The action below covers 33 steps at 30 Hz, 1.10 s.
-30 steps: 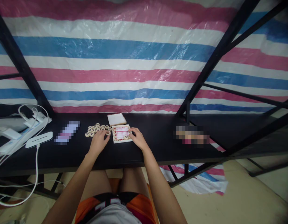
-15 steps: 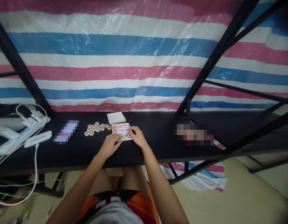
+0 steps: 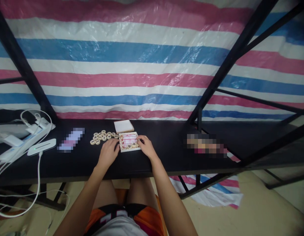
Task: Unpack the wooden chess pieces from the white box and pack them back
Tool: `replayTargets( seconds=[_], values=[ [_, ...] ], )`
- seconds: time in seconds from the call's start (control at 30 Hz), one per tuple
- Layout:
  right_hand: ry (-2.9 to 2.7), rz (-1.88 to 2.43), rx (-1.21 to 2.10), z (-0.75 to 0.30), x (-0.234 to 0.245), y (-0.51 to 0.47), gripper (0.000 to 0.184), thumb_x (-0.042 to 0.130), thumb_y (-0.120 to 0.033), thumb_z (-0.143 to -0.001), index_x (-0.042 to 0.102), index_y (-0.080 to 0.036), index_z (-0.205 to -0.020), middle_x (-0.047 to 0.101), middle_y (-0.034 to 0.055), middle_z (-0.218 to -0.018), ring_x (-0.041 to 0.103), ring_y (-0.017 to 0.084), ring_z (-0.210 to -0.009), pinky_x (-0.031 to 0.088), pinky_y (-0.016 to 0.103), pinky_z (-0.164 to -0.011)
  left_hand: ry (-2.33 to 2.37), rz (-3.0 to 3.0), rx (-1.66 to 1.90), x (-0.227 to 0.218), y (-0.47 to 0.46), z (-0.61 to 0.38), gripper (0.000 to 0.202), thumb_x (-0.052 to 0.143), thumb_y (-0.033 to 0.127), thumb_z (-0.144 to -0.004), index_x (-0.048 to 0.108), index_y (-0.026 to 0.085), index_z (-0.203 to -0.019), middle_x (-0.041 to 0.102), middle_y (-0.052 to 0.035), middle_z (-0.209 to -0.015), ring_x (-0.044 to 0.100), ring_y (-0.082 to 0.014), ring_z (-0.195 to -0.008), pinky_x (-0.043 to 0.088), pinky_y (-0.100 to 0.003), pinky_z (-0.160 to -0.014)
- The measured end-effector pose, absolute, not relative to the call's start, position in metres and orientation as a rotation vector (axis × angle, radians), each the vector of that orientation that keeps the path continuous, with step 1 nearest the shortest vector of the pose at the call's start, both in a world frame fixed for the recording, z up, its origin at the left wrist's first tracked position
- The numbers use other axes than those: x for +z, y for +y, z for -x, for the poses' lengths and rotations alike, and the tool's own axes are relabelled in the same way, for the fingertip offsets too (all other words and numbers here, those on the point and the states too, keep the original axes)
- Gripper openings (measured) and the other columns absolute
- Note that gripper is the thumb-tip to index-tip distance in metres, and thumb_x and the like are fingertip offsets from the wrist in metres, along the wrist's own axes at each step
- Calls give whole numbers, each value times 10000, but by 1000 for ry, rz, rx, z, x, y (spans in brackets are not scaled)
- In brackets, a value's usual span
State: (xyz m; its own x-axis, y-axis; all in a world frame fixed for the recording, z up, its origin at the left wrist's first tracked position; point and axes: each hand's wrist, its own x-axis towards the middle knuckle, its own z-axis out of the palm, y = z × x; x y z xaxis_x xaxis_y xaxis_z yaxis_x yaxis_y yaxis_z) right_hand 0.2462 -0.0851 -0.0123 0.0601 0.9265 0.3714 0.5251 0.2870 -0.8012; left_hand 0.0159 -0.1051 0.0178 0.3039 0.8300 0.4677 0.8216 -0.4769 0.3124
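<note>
A small white box point(image 3: 131, 150) lies on the black desk, holding round Chinese chess pieces point(image 3: 129, 146) along its edges and a folded paper board with red lines point(image 3: 128, 140). My right hand point(image 3: 148, 147) grips the box's right side, fingertips over the rim. My left hand point(image 3: 108, 153) is just left of the box, thumb apart from the fingers, beside loose Chinese chess pieces point(image 3: 104, 138) with dark characters. Its fingertips are close to the rightmost loose piece; no piece is visible in it. The box lid point(image 3: 123, 126) lies behind the box, pale side up.
On the left are a power strip point(image 3: 26, 141) with white cables, a white device point(image 3: 42, 147) and a blurred-out flat object point(image 3: 71, 140). Another blurred object point(image 3: 206, 143) lies to the right. Black metal posts point(image 3: 215, 82) frame the desk before a striped plastic sheet point(image 3: 132, 78).
My left hand has moved left, from over the box's front edge to beside the loose pieces. My right hand stays at the box's right side. The view has shifted slightly.
</note>
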Motion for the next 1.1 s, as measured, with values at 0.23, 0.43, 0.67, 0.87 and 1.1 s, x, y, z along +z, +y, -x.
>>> replayTargets(
  seconds=[0.23, 0.43, 0.67, 0.87, 1.1],
  values=[
    [-1591, 1384, 503, -245, -8, -87, 221, 459, -254, -802, 663, -219, -878, 613, 49, -1040, 569, 176, -1006, 403, 324, -946, 2335, -2389, 640, 17, -108, 12, 348, 415, 251, -868, 591, 130, -1142, 591, -166, -1108, 513, -324, -1023, 420, -422, -795],
    [-1561, 1469, 472, -244, -5, -89, 218, 469, -261, -796, 673, -217, -859, 608, 35, -900, 581, 166, -858, 431, 304, -860, 2303, -2465, 631, 16, -112, 7, 348, 386, 215, -872, 592, 133, -1140, 602, -156, -1053, 516, -305, -994, 414, -398, -784],
    [-1611, 1510, 467, -244, -1, -91, 219, 449, -275, -813, 662, -224, -808, 637, 15, -812, 571, 163, -757, 420, 279, -769, 1860, -2556, 732, 8, -103, 10, 313, 392, 155, -867, 606, 184, -1094, 593, -100, -1024, 534, -241, -1007, 450, -327, -860],
    [-1610, 1510, 471, -244, -1, -91, 233, 441, -300, -825, 658, -219, -809, 648, 21, -833, 578, 166, -767, 412, 282, -775, 1850, -2503, 852, 3, -102, 8, 255, 458, 209, -853, 639, 151, -1022, 541, -132, -1109, 530, -253, -1003, 455, -367, -916],
    [-1615, 1514, 475, -245, 0, -92, 232, 444, -294, -818, 662, -217, -805, 633, 21, -805, 577, 166, -759, 418, 278, -759, 1820, -2479, 863, 1, -101, 11, 264, 421, 173, -854, 657, 177, -973, 567, -111, -1042, 527, -246, -986, 450, -369, -923]
  ],
)
